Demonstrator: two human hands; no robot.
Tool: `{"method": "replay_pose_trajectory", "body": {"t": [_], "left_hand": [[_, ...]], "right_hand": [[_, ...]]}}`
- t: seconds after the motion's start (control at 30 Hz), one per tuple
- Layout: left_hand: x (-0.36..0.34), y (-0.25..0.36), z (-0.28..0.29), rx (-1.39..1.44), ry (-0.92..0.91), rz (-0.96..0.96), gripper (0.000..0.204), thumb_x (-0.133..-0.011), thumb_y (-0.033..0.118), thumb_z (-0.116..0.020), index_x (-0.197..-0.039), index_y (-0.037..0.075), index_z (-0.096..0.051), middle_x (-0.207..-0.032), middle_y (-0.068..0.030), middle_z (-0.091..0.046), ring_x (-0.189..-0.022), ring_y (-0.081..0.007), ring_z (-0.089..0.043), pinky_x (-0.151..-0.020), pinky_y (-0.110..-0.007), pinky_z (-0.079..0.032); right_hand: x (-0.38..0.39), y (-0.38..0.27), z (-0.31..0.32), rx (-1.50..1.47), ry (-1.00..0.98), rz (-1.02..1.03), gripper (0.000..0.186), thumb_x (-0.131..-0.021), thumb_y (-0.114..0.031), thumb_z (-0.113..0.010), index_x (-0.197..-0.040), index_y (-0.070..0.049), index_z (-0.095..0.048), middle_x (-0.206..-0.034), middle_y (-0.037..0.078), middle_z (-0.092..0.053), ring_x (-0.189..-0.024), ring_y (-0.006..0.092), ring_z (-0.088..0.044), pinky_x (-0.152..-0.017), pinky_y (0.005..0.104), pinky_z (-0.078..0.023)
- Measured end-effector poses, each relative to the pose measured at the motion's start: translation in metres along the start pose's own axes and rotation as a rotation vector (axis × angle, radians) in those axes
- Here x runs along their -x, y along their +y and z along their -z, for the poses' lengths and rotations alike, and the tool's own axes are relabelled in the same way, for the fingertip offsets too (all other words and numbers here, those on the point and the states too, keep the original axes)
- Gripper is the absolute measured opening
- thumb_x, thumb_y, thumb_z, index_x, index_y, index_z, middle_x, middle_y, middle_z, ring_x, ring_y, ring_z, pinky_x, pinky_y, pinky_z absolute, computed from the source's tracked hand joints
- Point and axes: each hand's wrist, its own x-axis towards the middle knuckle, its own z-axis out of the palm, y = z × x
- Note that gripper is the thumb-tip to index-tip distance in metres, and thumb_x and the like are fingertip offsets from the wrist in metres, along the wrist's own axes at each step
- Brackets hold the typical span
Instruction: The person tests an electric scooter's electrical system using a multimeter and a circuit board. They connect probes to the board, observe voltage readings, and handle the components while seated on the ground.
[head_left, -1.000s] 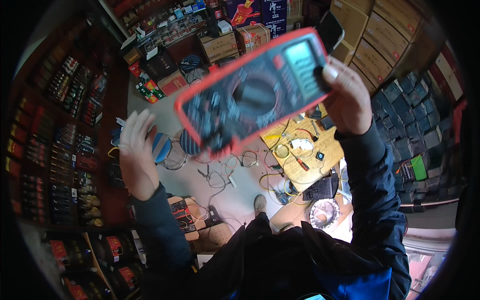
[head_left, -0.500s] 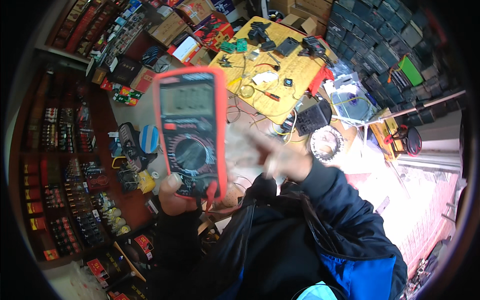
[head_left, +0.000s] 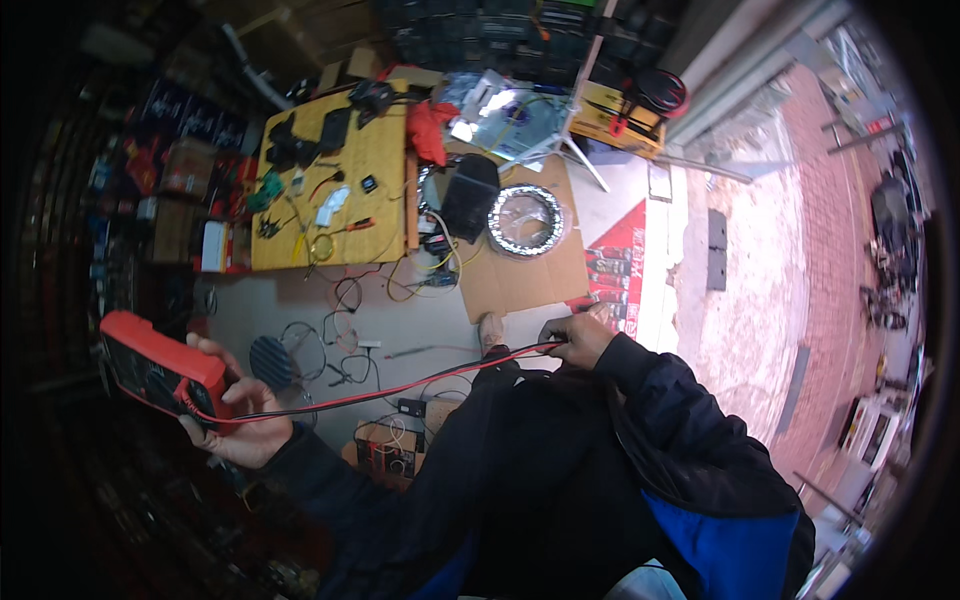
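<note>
My left hand (head_left: 240, 412) grips a red-cased multimeter (head_left: 160, 355) at the left, its black face tilted sideways, with red and black leads (head_left: 400, 388) coming out of its lower end. Those leads run across the front of my body to my right hand (head_left: 575, 340), which is closed on them near my middle. The probe tips are hard to make out. My feet show below, one shoe (head_left: 490, 328) on the floor just above the leads.
A yellow table (head_left: 330, 240) carries electronic parts, tools and cables. Cardboard (head_left: 515, 290) holding a coiled light strip (head_left: 525, 221) lies beside it. Loose cables (head_left: 345, 335) spread over the floor, a white stand (head_left: 590, 165) stands behind, and an open doorway (head_left: 750, 300) is at right.
The multimeter has dropped from in front of my face to the lower left. My right hand has left it and now holds the leads. My view has turned rightward toward the doorway.
</note>
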Motion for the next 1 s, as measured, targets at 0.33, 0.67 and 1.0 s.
{"method": "replay_pose_trajectory", "body": {"t": [0.33,0.67,1.0], "left_hand": [[0.026,-0.287,-0.122,-0.097,-0.133,0.435,0.091,-0.096,0.030,-0.068,-0.167,0.003,-0.018,-0.169,-0.0186,-0.033,-0.153,-0.0315,-0.041,-0.069,-0.028,-0.063],[0.077,-0.555,-0.284,-0.098,-0.221,0.631,0.084,-0.096,0.022,-0.068,-0.165,0.003,-0.025,-0.169,-0.0229,-0.031,-0.152,-0.0346,-0.042,-0.074,-0.031,-0.060],[0.165,-0.934,-0.353,-0.040,-0.153,1.142,0.074,-0.095,0.025,-0.070,-0.158,0.000,-0.040,-0.157,-0.0252,-0.048,-0.143,-0.0363,-0.052,-0.078,-0.035,-0.061]], "right_hand": [[0.267,0.246,0.130,-0.219,0.589,-0.441,0.018,-0.087,-0.014,-0.073,-0.103,-0.007,-0.076,-0.090,0.017,-0.076,-0.086,0.0341,-0.073,-0.077,0.0430,-0.055],[0.518,0.444,0.155,-0.115,0.835,-1.166,0.025,-0.092,-0.031,-0.074,-0.105,-0.011,-0.078,-0.097,0.022,-0.077,-0.094,0.0426,-0.073,-0.080,0.0511,-0.057],[0.679,0.521,0.102,-0.674,1.915,-1.070,0.019,-0.103,-0.009,-0.065,-0.107,0.008,-0.073,-0.086,0.013,-0.076,-0.081,0.0205,-0.074,-0.077,0.0335,-0.058]]}}
